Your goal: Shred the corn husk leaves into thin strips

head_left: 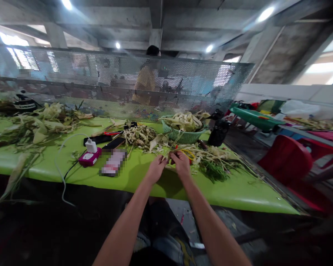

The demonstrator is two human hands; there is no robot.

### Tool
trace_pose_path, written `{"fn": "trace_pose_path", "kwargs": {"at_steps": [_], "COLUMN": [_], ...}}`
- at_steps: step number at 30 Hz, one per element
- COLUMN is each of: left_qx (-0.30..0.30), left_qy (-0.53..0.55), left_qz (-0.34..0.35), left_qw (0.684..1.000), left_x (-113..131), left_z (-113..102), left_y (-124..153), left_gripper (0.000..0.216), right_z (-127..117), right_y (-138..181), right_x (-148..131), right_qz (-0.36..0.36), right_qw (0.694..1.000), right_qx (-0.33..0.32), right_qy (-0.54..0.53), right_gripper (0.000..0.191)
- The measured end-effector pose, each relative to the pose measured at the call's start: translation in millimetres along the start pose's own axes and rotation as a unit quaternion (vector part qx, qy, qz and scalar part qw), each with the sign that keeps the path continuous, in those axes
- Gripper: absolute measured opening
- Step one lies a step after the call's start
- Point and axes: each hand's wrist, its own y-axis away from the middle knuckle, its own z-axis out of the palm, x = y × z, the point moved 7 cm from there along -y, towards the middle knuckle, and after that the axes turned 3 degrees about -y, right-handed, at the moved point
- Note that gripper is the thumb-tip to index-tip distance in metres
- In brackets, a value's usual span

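Above the near edge of the green tabletop (pixel 140 173), my left hand (pixel 157 168) and my right hand (pixel 180 162) meet almost fingertip to fingertip. Both are closed, pinching a thin pale-green plant strip (pixel 168 153) that looks like dried husk; its ends are partly hidden by the fingers. Just beyond the right hand lie yellow-handled scissors (pixel 189 154), partly covered. A heap of pale dried flower-like pieces (pixel 144 136) sits beyond the left hand. Behind both, a green plastic basket (pixel 180 136) holds dried husks (pixel 187 121).
A phone (pixel 114 162), a purple power adapter (pixel 89 157) and a white charger (pixel 91 146) with cable lie left. Husks (pixel 44 122) pile at far left; green sprigs (pixel 215 170) lie right. Perforated metal screen (pixel 100 81) behind, a person beyond it. Red chair (pixel 285 159) at right.
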Motion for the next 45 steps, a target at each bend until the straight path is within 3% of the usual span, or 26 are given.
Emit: {"fn": "trace_pose_path", "kwargs": {"at_steps": [6, 11, 17, 27, 39, 45], "left_qx": [-0.005, -0.001, 0.036, 0.069, 0.079, 0.067], "left_qy": [-0.026, -0.007, 0.065, 0.157, 0.059, 0.043], "left_qz": [-0.008, -0.033, -0.086, -0.094, -0.051, -0.061], "left_qw": [1.000, 0.999, 0.994, 0.981, 0.994, 0.995], "left_x": [10, 6, -8, -12, -6, -3], "left_z": [1, 0, -7, -7, -15, -14], "left_y": [7, 8, 8, 2, 6, 7], "left_gripper": [0.022, 0.029, 0.030, 0.021, 0.013, 0.013], "right_z": [-18, -26, -27, 8, 13, 8], "right_y": [0, -3, -7, 10, 10, 9], "right_x": [2, 10, 9, -5, -9, -4], "right_qz": [-0.009, -0.001, 0.012, 0.041, 0.015, 0.018], "right_qw": [0.995, 0.989, 0.985, 0.985, 0.989, 0.994], "right_qx": [0.094, 0.120, 0.090, -0.069, -0.096, -0.067], "right_qy": [-0.030, -0.082, -0.147, -0.151, -0.110, -0.090], "right_gripper": [0.031, 0.034, 0.031, 0.025, 0.022, 0.022]}}
